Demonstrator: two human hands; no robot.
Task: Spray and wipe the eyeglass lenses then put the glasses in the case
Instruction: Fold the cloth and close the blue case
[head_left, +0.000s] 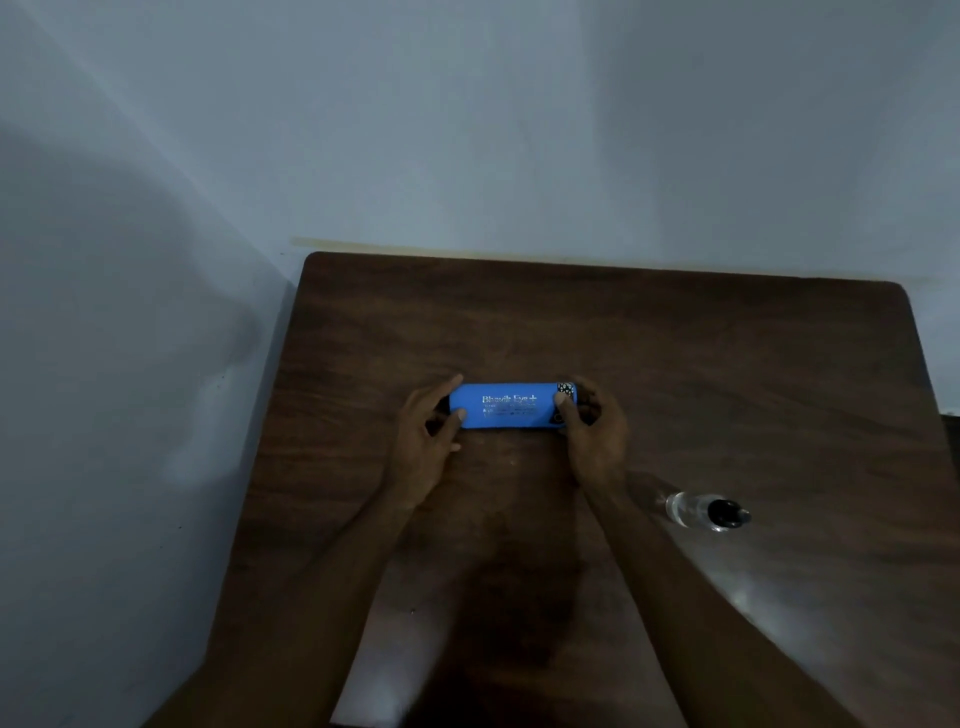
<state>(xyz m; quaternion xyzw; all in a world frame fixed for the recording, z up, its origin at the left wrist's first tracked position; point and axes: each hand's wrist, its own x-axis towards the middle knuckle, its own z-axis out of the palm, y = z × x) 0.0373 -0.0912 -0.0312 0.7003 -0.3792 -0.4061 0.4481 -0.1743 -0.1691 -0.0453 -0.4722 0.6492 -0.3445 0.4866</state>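
Holding: both hands grip the case (506, 408), one at each end, so it cannot slide on the table (675, 353).
Left hand (428, 434): its fingers (453, 382) curl over the far side of the left end. Its thumb presses the near side, so that end is pinched.
Right hand (595, 439): its thumb sits on top of the right end, by the black and white patch. Its other fingers wrap round that end and are mostly hidden.
Why two hands: I think this grip is good for lifting the lid or for pushing it shut. I cannot tell which.
Case: blue, lying flat in the middle of the table. It looks closed. It sits between the two hands and touches both.
Glasses: not seen. They may be inside the case, but I cannot tell.
Bottle (701, 512): clear with a black cap, on the table to the right. It is well apart from the right hand, out of the way. I cannot tell if it stands or lies.
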